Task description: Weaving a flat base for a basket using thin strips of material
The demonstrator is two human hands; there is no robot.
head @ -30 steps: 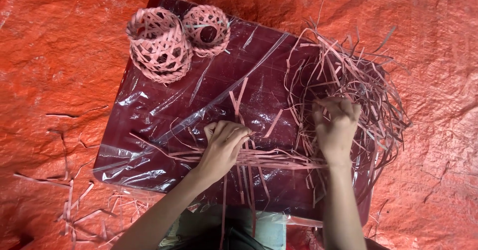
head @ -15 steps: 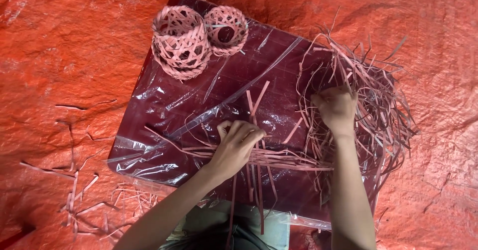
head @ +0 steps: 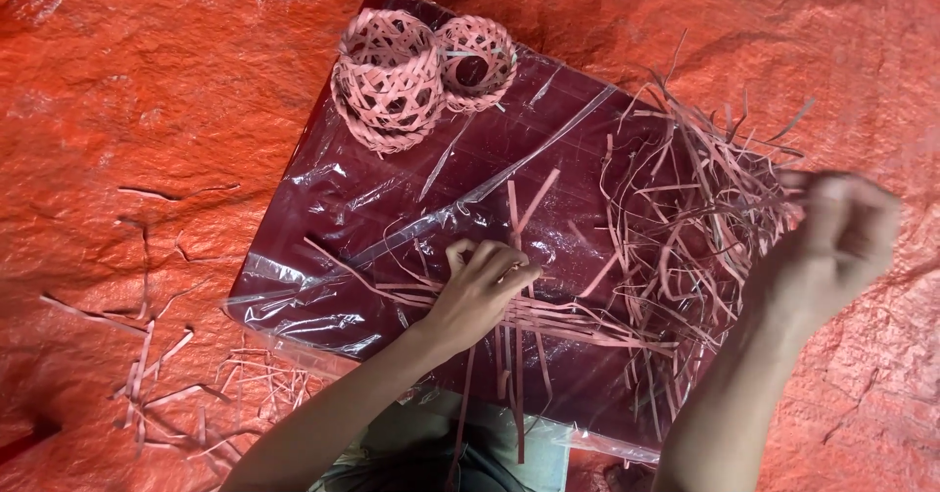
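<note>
While two small woven baskets (head: 421, 76) sit finished at twelve o'clock on the dark board (head: 323, 208), the left hand (head: 480, 291) presses crossed pink strips (head: 548, 321) flat at centre; the right hand (head: 832, 247), blurred at three o'clock, pinches a strand from the loose pile (head: 685, 218).

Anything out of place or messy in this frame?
Yes. Loose pink strips lie scattered on the orange tarp, off the plastic-wrapped board. The strip pile is tangled and spills over the board's right edge. The right hand is motion-blurred, so its grip is unclear.
</note>
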